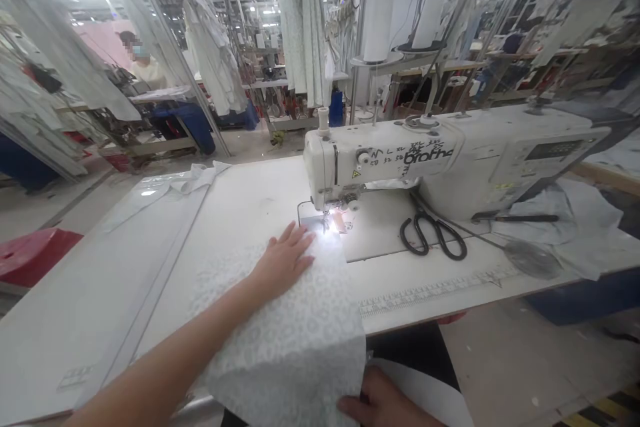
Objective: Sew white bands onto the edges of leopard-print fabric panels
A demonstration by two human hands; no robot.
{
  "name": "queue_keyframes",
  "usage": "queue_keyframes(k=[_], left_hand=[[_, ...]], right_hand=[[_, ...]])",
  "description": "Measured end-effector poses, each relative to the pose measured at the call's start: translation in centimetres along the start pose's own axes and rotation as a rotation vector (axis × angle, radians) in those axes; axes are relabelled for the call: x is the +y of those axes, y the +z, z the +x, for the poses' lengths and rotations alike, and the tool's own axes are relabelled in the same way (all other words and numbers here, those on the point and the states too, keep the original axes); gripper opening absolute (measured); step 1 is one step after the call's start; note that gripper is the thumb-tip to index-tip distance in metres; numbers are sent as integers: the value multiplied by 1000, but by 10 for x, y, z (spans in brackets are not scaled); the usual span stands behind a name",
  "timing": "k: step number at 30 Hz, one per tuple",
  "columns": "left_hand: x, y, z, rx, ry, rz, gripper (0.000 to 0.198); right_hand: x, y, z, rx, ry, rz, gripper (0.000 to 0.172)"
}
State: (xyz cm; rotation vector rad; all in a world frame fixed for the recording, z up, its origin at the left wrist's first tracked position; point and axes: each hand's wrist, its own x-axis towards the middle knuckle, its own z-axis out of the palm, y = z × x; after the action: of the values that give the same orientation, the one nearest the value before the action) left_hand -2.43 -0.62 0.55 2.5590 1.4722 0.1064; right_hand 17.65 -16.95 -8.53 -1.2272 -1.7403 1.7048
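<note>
A pale grey-white patterned fabric piece (310,310) lies on the sewing table and hangs over its front edge. Its far end sits under the lit needle area of a white sewing machine (380,160). My left hand (283,260) rests flat on the fabric just left of the needle, fingers stretched out. Below the table edge, my right hand (377,397) pinches the fabric's right edge between thumb and fingers. The lower part of that hand is cut off by the frame.
Black-handled scissors (434,237) lie right of the needle. A ruler tape (430,292) runs along the table's front edge. White cloth (565,227) is heaped at the right, with more fabric (190,180) at the back left. Thread cones (379,27) stand behind the machine. A person (145,63) sits far left.
</note>
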Motion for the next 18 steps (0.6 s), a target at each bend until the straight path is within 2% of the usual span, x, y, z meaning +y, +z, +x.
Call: queue_keyframes(k=[3, 6, 9, 10, 13, 15, 16, 18], left_hand=[[-15, -4, 28, 7, 2, 31, 47], [-25, -5, 35, 2, 9, 43, 47], [-24, -3, 26, 61, 5, 48, 46], [-21, -3, 19, 93, -3, 45, 46], [0, -1, -15, 173, 11, -33, 44], [24, 1, -48, 111, 71, -192, 38], [38, 4, -65, 20, 101, -307, 35], [69, 13, -98, -267, 135, -602, 36]], right_hand=[[-3, -15, 11, 120, -73, -97, 18], [6, -32, 2, 311, 3, -370, 18], [27, -41, -23, 445, 211, -584, 26], [34, -41, -31, 446, 273, -593, 26], [44, -42, -47, 354, 358, -499, 7], [37, -44, -49, 290, 341, -406, 11], [28, -46, -49, 268, 314, -368, 14], [1, -47, -48, 263, 214, -254, 17]])
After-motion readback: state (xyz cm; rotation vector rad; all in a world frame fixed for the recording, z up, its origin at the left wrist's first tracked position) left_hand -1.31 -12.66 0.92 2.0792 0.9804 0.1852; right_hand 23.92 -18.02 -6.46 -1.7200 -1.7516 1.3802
